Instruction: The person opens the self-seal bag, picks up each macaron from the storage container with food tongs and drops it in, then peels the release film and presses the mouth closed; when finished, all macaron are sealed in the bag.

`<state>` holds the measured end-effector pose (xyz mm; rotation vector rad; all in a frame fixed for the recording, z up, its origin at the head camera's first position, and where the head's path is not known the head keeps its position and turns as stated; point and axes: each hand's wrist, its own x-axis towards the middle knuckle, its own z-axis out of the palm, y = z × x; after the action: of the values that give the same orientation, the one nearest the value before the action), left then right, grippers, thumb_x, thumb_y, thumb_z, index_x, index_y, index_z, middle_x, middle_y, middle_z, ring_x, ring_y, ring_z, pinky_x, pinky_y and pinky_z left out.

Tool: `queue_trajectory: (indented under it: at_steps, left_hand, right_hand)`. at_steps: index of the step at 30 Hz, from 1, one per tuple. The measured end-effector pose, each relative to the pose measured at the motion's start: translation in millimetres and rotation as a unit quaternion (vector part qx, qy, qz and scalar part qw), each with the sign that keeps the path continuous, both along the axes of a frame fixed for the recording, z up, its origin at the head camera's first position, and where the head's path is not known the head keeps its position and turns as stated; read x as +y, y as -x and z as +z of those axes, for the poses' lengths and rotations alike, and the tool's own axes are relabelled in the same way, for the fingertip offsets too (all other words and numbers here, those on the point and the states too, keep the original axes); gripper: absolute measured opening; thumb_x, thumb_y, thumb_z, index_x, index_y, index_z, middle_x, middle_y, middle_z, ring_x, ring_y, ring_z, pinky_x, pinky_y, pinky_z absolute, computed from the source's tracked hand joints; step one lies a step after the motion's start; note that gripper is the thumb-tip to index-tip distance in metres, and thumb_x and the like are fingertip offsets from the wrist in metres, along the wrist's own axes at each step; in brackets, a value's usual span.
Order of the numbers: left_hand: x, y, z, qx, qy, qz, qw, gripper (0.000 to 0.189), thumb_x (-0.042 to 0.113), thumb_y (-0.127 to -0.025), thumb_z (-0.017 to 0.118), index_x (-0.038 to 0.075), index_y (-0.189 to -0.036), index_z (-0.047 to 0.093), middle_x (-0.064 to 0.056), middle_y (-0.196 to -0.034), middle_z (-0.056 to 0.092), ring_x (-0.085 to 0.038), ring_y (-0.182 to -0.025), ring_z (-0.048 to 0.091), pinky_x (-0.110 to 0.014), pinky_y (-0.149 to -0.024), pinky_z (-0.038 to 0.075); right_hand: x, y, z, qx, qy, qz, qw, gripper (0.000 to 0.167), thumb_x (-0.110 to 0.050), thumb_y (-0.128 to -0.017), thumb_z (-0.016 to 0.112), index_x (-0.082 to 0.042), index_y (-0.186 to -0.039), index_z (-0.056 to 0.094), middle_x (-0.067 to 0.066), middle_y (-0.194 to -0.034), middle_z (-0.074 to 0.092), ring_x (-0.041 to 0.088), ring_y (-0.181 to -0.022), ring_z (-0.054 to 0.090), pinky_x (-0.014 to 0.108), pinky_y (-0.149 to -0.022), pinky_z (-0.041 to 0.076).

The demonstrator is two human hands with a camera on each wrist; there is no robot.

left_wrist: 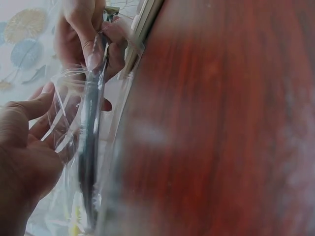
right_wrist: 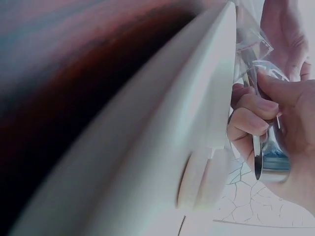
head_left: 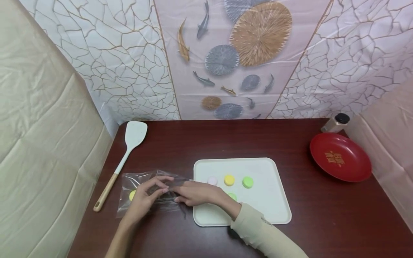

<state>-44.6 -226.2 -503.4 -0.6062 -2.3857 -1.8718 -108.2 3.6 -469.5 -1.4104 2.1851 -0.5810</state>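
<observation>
A clear plastic bag lies on the table with a yellow macaron inside, partly covered by my left hand. The thumb and fingers of that hand hold the film near the bag's mouth. My right hand grips slim metal tongs, their curved end showing at the palm. Their long dark arm reaches into the bag in the left wrist view. Beside the right hand is a white tray bearing several macarons: pale pink, yellow and green. My right forearm partly covers another green one.
A white spatula with a wooden handle lies at the left. Toward the right edge are a red plate and a jar with a black lid. Fabric-covered walls border the table. A dark object shows beside the right sleeve.
</observation>
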Motion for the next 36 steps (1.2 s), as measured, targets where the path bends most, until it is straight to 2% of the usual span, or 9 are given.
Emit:
queue_trajectory:
  at_steps: [3,5,8,10,15,20,26,32,36]
  left_hand:
    - [-1.9,-0.2,-0.8,0.004,0.008,0.006,0.9999,0.001,-0.003,-0.1,0.073,-0.002,-0.1,0.073,-0.021,-0.132,0.076,-0.006,-0.132,0.067,-0.018,-0.11,0.052]
    - [-2.4,-0.5,-1.2,0.014,0.015,0.013,0.9997,0.002,-0.004,-0.099,0.074,-0.002,-0.1,0.073,-0.021,-0.131,0.076,-0.007,-0.13,0.069,-0.018,-0.109,0.053]
    - [-1.2,-0.5,-2.0,0.037,0.029,0.018,0.9987,0.008,-0.007,-0.097,0.076,0.0,-0.1,0.074,-0.022,-0.129,0.077,-0.011,-0.129,0.071,-0.018,-0.11,0.052]
    - [0.4,-0.3,-2.3,0.057,0.043,0.021,0.9972,0.013,-0.009,-0.095,0.076,0.003,-0.101,0.074,-0.022,-0.128,0.077,-0.014,-0.127,0.072,-0.016,-0.111,0.051]
    - [3.5,-1.1,-2.9,0.094,0.073,0.031,0.9924,0.019,-0.013,-0.092,0.078,0.004,-0.1,0.075,-0.019,-0.125,0.079,-0.022,-0.123,0.075,-0.012,-0.109,0.049]
    - [4.4,-2.4,-1.9,0.098,0.09,0.041,0.9902,0.021,-0.014,-0.09,0.079,0.005,-0.099,0.075,-0.015,-0.126,0.079,-0.026,-0.121,0.075,-0.01,-0.109,0.048]
    - [5.2,-4.1,-1.0,0.109,0.085,0.051,0.9891,0.024,-0.017,-0.088,0.08,0.003,-0.099,0.075,-0.016,-0.125,0.079,-0.029,-0.12,0.075,-0.011,-0.11,0.048]
    - [7.1,-4.0,-2.0,0.11,0.087,0.059,0.9883,0.023,-0.017,-0.088,0.08,0.004,-0.097,0.075,-0.018,-0.126,0.079,-0.032,-0.12,0.075,-0.011,-0.11,0.048]
    - [8.6,-3.0,-4.5,0.108,0.093,0.075,0.9869,0.028,-0.018,-0.086,0.081,0.008,-0.096,0.075,-0.017,-0.126,0.079,-0.024,-0.122,0.074,-0.009,-0.11,0.047]
  right_hand:
    - [1,-0.2,-0.7,-0.03,-0.01,-0.025,0.9992,0.039,-0.018,-0.113,0.064,-0.003,-0.149,0.062,-0.008,-0.07,0.05,0.002,-0.06,0.048,0.018,-0.062,0.042]
    - [5,3.0,-17.6,-0.016,-0.002,-0.037,0.9992,0.037,-0.025,-0.113,0.064,-0.009,-0.146,0.063,-0.01,-0.069,0.051,0.002,-0.058,0.048,0.019,-0.059,0.042]
    - [21,3.1,-29.2,0.023,-0.003,-0.062,0.9978,0.041,-0.039,-0.111,0.067,-0.016,-0.145,0.064,-0.013,-0.071,0.053,0.001,-0.061,0.049,0.024,-0.058,0.045]
    - [34,-0.9,-24.8,0.052,-0.006,-0.085,0.995,0.046,-0.042,-0.108,0.071,-0.018,-0.147,0.064,-0.012,-0.072,0.056,0.002,-0.064,0.051,0.026,-0.058,0.047]
    - [74,-24.8,16.2,0.111,-0.009,-0.133,0.9848,0.038,-0.023,-0.102,0.08,-0.009,-0.135,0.069,-0.001,-0.08,0.069,0.006,-0.064,0.052,0.027,-0.054,0.045]
    - [122,-43.7,14.1,0.166,0.019,-0.172,0.9707,0.036,-0.023,-0.102,0.079,-0.01,-0.135,0.07,-0.007,-0.075,0.065,-0.001,-0.061,0.041,0.02,-0.052,0.035]
    - [177,-64.0,6.4,0.199,0.047,-0.233,0.9509,0.039,-0.026,-0.1,0.082,-0.012,-0.135,0.072,-0.019,-0.069,0.054,-0.004,-0.062,0.04,0.022,-0.055,0.04]
    - [231,-84.2,5.8,0.198,0.03,-0.335,0.9207,0.045,-0.024,-0.093,0.088,-0.009,-0.133,0.076,-0.02,-0.074,0.06,-0.007,-0.064,0.041,0.022,-0.056,0.04]
    - [258,-92.8,6.8,0.179,0.005,-0.388,0.9042,0.046,-0.023,-0.092,0.089,-0.007,-0.133,0.076,-0.02,-0.076,0.06,-0.006,-0.064,0.042,0.023,-0.055,0.039]
